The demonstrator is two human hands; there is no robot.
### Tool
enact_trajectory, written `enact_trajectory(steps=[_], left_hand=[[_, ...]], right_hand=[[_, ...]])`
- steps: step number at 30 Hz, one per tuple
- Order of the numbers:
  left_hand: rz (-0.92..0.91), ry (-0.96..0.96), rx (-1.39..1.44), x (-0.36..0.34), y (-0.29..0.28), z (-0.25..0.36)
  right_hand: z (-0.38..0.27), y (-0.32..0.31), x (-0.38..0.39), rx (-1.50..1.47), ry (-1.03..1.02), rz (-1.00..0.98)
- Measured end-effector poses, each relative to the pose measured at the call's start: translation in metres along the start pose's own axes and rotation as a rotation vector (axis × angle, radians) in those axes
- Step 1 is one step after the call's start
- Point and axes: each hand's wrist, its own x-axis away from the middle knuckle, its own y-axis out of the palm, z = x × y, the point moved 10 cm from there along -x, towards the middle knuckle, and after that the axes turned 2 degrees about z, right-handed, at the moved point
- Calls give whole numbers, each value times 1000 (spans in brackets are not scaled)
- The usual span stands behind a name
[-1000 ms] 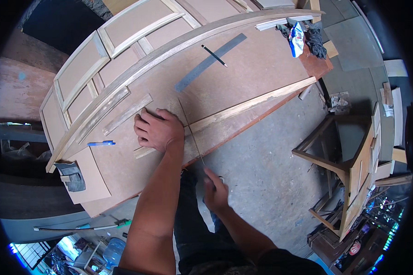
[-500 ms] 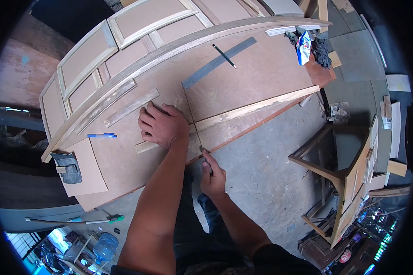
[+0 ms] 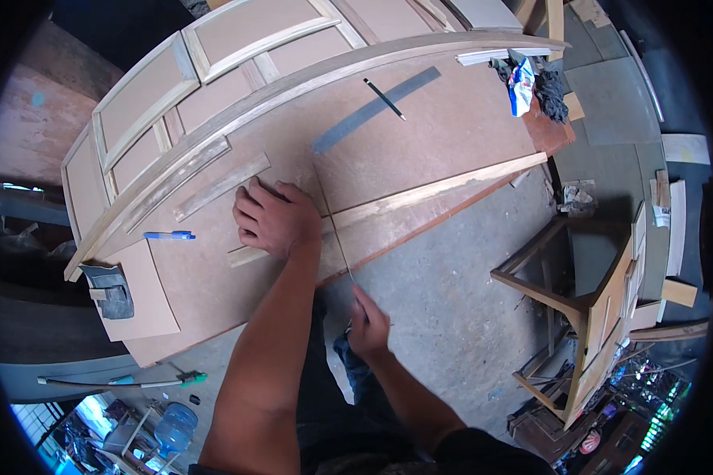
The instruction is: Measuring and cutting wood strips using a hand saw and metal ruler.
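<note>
My left hand (image 3: pixel 276 218) presses down on a long pale wooden strip (image 3: pixel 451 184), its fingers curled over the wood; its palm hides part of the strip. Close to its right, a thin hand saw (image 3: pixel 337 232), seen edge-on, lies across the strip. My right hand (image 3: pixel 368 326) is closed round the saw's handle, just off the near edge of the workbench (image 3: pixel 483 119). Most of the handle is hidden by the fingers. A little pale sawdust shows near the blade. Beyond the strip, a dark pencil (image 3: pixel 384 99) rests across a flat grey strip (image 3: pixel 348 127).
Short wooden pieces (image 3: pixel 222 187) and a blue pen (image 3: pixel 169 235) lie left of my left hand. Framed panels (image 3: pixel 142 103) stretch along the far side. A crumpled packet (image 3: pixel 521 85) and dark cloth sit far right. A wooden frame (image 3: pixel 582 309) stands on the floor at right.
My right hand has drawn the saw back toward me, below the bench edge. My left hand stays on the strip. The whole view has shifted slightly.
</note>
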Motion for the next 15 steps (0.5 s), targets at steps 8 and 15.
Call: enact_trajectory(steps=[8,15], left_hand=[[3,-2,-16,-3,-6,-6],[-15,-4,-21,0,-8,0]], right_hand=[[-41,-6,-3,-24,-156,114],[7,-24,76,-4,-173,132]])
